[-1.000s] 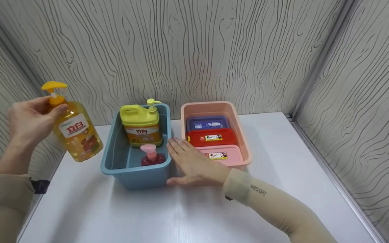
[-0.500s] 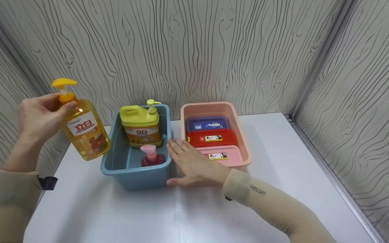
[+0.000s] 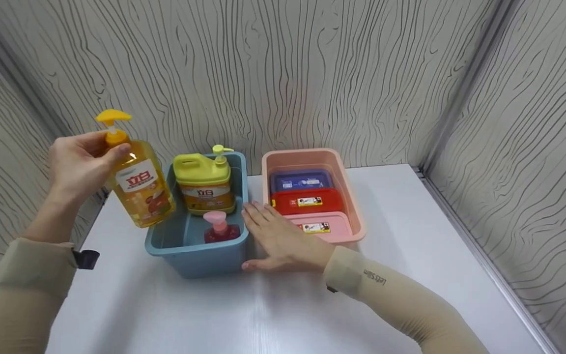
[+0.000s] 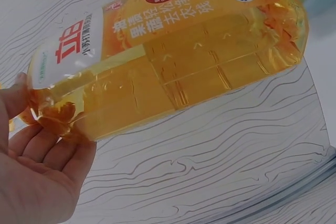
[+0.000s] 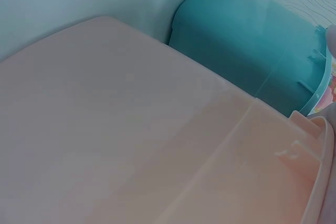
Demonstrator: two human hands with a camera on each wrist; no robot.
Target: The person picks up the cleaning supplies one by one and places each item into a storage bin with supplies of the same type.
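Note:
In the head view my left hand grips a pump bottle of amber liquid by its neck, just under the yellow pump head. The bottle tilts, its base at the left rim of the blue bin; whether it touches is unclear. The left wrist view shows fingers and thumb round the neck of the same amber bottle. My right hand lies with straight fingers between the bins, fingertips at the blue bin's right rim. Inside that bin stand a yellow-topped detergent jug and a pink-pump bottle.
Right of the blue bin stands a pink bin. It holds a blue-lidded box, a red-lidded box and a pink-lidded box. The white table is walled by wood-grain panels behind and on both sides.
My left hand has carried the amber pump bottle to the right, from beside the blue bin to its left rim. The right hand and both bins have stayed put.

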